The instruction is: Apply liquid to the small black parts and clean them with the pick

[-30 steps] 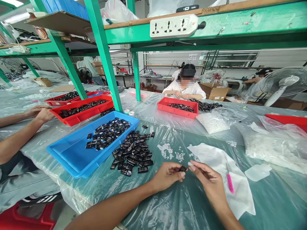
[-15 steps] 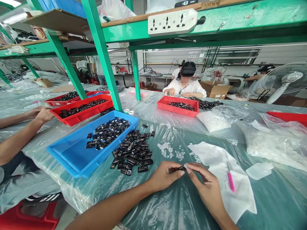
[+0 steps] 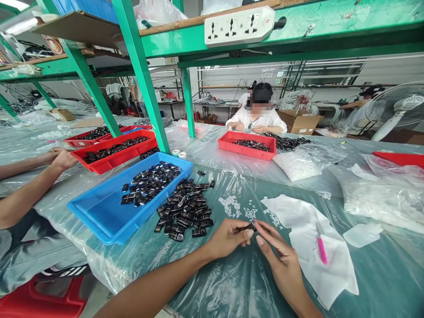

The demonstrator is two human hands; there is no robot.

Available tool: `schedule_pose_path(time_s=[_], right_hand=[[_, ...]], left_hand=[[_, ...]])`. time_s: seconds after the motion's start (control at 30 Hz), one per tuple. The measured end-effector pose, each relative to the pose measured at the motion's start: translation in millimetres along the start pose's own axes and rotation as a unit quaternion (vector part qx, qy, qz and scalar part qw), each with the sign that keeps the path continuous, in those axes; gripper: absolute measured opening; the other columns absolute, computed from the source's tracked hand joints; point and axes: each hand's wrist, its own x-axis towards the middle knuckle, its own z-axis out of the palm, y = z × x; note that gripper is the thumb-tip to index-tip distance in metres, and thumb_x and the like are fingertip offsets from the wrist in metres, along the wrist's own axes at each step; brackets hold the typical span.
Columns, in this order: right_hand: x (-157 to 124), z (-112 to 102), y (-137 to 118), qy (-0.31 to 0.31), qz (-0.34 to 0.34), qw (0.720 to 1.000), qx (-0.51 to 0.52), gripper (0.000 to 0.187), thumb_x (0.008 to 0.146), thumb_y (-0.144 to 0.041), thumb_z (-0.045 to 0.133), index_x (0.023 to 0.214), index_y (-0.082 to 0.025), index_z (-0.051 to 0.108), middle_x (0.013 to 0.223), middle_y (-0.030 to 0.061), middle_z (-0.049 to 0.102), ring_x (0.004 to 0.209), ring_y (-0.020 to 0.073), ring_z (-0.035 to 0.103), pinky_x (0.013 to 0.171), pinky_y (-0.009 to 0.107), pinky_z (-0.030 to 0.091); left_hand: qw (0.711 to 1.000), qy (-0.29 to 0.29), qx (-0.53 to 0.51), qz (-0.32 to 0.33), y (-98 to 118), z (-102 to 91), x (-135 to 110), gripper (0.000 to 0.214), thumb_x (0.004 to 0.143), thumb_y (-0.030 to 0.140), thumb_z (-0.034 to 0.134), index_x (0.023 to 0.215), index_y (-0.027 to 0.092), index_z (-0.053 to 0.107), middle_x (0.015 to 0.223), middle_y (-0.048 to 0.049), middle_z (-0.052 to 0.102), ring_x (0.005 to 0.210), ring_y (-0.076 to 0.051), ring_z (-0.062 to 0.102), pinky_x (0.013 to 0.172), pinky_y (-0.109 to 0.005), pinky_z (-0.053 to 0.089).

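One black casing (image 3: 251, 227): we pinch it in left hand (image 3: 228, 239); right hand (image 3: 281, 254) loosened, thumb now parted from fingertips; white piece unseen, presumably seated.

Green table (image 3: 384, 282) under clear plastic film (image 3: 212, 291) | left: blue tray (image 3: 99, 210) | just right of it: loose heap of black plastic casings (image 3: 187, 205) | middle: small white pieces (image 3: 230, 206) | right: white sheet (image 3: 301, 225), translucent plastic piece (image 3: 362, 235), large clear bag (image 3: 380, 198) | far: red tray (image 3: 245, 151), second black heap (image 3: 289, 141), smaller clear bag (image 3: 296, 167), two white rolls (image 3: 182, 155)
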Motion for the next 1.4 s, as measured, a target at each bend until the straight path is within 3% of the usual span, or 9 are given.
schedule_pose_path(time_s=[0.27, 0.37, 0.5, 0.73, 0.9, 1.0, 1.1, 1.2, 1.4], right_hand=[[7, 1, -1, -0.012, 0.008, 1.000, -0.018, 0.033, 0.091, -0.038, 0.049, 0.121, -0.027, 0.057, 0.128, 0.0031, 0.049, 0.120, 0.0185, 0.044, 0.096, 0.030, 0.042], [18, -12, 6, 0.016, -0.015, 0.989, -0.145, 0.033, 0.093, -0.040, 0.042, 0.120, -0.028, 0.056, 0.126, 0.0014, 0.050, 0.117, 0.0178, 0.045, 0.093, 0.030, 0.043], [31, -41, 24, 0.056, -0.042, 0.934, -0.350, 0.030, 0.088, -0.040, 0.045, 0.103, -0.024, 0.066, 0.106, 0.0029, 0.060, 0.103, 0.0245, 0.049, 0.087, 0.041, 0.042], [37, -64, 43, 0.083, -0.029, 0.907, -0.412, 0.033, 0.081, -0.039, 0.044, 0.081, -0.019, 0.070, 0.088, 0.0090, 0.062, 0.089, 0.0341, 0.048, 0.076, 0.054, 0.036], [38, -61, 37, 0.097, -0.031, 0.918, -0.383, 0.031, 0.081, -0.042, 0.047, 0.076, -0.021, 0.069, 0.086, 0.0075, 0.063, 0.090, 0.0346, 0.050, 0.078, 0.056, 0.036], [32, -52, 24, 0.105, -0.033, 0.938, -0.328, 0.030, 0.085, -0.044, 0.048, 0.087, -0.022, 0.069, 0.095, 0.0052, 0.064, 0.094, 0.0276, 0.055, 0.078, 0.044, 0.044], [23, -36, 9, 0.095, -0.003, 0.979, -0.179, 0.028, 0.086, -0.044, 0.053, 0.095, -0.021, 0.068, 0.100, 0.0043, 0.065, 0.092, 0.0193, 0.060, 0.075, 0.030, 0.050], [14, -22, -2, 0.074, 0.027, 0.996, -0.044, 0.024, 0.081, -0.041, 0.062, 0.092, -0.020, 0.069, 0.096, 0.0051, 0.066, 0.090, 0.0186, 0.061, 0.082, 0.029, 0.049], [9, -12, -5, 0.078, -0.005, 0.996, -0.039, 0.019, 0.080, -0.033, 0.065, 0.094, -0.022, 0.070, 0.095, 0.0032, 0.065, 0.088, 0.0167, 0.061, 0.075, 0.026, 0.051]], left_hand=[[1.000, 0.009, 0.006, -0.006, -5, -0.3, 3, 0.043, 0.085, 0.048, 0.051, 0.076, 0.007, 0.059, 0.065, -0.0036, 0.051, 0.059, -0.010, 0.046, 0.058, -0.021, 0.036], [0.999, 0.044, -0.009, -0.026, -7, 1.2, 5, 0.043, 0.083, 0.048, 0.054, 0.075, 0.006, 0.060, 0.064, -0.0045, 0.052, 0.057, -0.010, 0.047, 0.057, -0.022, 0.038], [0.997, 0.063, -0.013, -0.041, -6, 1.8, 4, 0.042, 0.082, 0.045, 0.056, 0.080, 0.004, 0.063, 0.065, -0.0056, 0.053, 0.058, -0.011, 0.048, 0.058, -0.023, 0.039], [0.996, 0.061, -0.039, -0.053, -6, 4.3, 2, 0.040, 0.081, 0.042, 0.059, 0.088, 0.003, 0.066, 0.068, -0.0064, 0.054, 0.061, -0.010, 0.048, 0.060, -0.022, 0.040], [0.995, 0.055, -0.054, -0.055, -10, 5.9, 3, 0.040, 0.079, 0.039, 0.062, 0.099, 0.004, 0.067, 0.073, -0.0073, 0.057, 0.064, -0.011, 0.050, 0.064, -0.023, 0.041], [0.996, 0.049, -0.062, -0.045, -13, 7.0, 2, 0.037, 0.079, 0.037, 0.062, 0.100, 0.006, 0.068, 0.073, -0.0068, 0.057, 0.065, -0.011, 0.051, 0.067, -0.024, 0.041], [0.997, 0.042, -0.060, -0.039, -17, 7.8, 1, 0.036, 0.080, 0.036, 0.063, 0.101, 0.008, 0.067, 0.073, -0.0061, 0.058, 0.066, -0.011, 0.050, 0.068, -0.025, 0.042], [0.998, 0.028, -0.045, -0.028, -18, 8.2, 2, 0.032, 0.081, 0.037, 0.060, 0.095, 0.008, 0.068, 0.074, -0.0060, 0.058, 0.066, -0.011, 0.049, 0.068, -0.024, 0.042], [0.999, 0.028, 0.011, -0.027, -13, 8.7, 1, 0.037, 0.081, 0.045, 0.057, 0.087, 0.010, 0.069, 0.076, -0.0068, 0.061, 0.066, -0.013, 0.051, 0.065, -0.024, 0.042]])
